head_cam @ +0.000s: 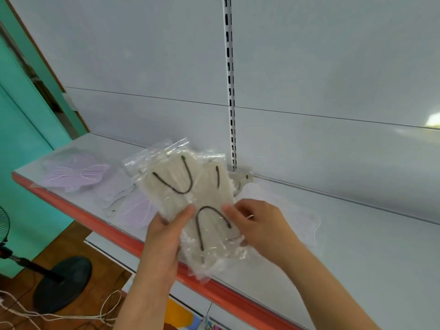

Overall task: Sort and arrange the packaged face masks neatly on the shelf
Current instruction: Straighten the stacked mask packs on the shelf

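I hold a small stack of clear bags with cream face masks (188, 186) that have dark ear loops, above the white shelf (357, 246). My left hand (166, 232) grips the stack's lower left edge, thumb on top. My right hand (259, 222) pinches the right edge of the front bag. On the shelf's left end lie packaged lilac masks (76, 173), and more lilac and white packs (133, 208) rest partly under the held stack. White packaged masks (302, 217) lie on the shelf behind my right hand.
The shelf has an orange-red front strip (100, 225) and a white back panel with a slotted upright (230, 86). Below left, a black fan base (63, 282) and loose cords (71, 316) lie on the wooden floor beside a teal wall (21, 139).
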### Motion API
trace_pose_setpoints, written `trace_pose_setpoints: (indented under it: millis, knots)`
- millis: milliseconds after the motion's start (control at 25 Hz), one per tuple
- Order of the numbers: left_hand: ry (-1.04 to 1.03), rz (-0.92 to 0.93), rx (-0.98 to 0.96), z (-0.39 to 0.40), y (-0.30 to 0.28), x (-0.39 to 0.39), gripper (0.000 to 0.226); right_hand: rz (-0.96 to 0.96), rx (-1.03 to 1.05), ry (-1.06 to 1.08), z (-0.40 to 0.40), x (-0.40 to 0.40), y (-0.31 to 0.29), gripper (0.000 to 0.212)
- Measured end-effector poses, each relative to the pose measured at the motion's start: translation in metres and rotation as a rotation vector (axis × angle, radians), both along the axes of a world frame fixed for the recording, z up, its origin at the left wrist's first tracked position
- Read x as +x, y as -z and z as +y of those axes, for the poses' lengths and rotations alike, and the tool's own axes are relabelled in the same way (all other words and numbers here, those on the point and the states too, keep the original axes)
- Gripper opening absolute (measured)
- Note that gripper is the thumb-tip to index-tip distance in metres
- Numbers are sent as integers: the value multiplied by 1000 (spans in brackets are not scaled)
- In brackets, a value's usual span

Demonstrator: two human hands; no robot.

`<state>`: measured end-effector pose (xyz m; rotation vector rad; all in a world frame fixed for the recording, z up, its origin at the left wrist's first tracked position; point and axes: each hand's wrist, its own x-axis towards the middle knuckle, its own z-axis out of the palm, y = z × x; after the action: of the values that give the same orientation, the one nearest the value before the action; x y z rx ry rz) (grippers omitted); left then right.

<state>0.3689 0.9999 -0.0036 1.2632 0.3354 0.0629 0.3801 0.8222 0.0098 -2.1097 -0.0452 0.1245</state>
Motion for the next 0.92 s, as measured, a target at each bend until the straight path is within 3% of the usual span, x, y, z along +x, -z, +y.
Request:
trace_pose_setpoints:
  millis: [160, 240, 320, 440, 520, 720, 920]
  knots:
    - [-199, 50, -76, 20, 5, 4, 37, 121, -682, -62, -51, 4, 14, 65]
    - [-204, 22, -62, 22, 5, 5, 34, 186, -827, 14, -69, 0, 16, 69]
    - [-201, 9, -25, 20, 7, 6, 29, 113, -891, 159, -62, -1, 11, 73]
    - [-183, 21, 30, 17, 8, 6, 26, 9, -903, 150, -23, 6, 12, 74]
    - [-170, 19, 69, 15, 6, 4, 25, 42, -856, 84, -6, 9, 19, 68]
    - [-191, 4, 72, 22, 0, 0, 27, 84, -811, 206, -49, 14, 16, 24]
    - [-182, 33, -20, 17, -4, -2, 22, -17, -381, 370, -85, -10, -29, 19]
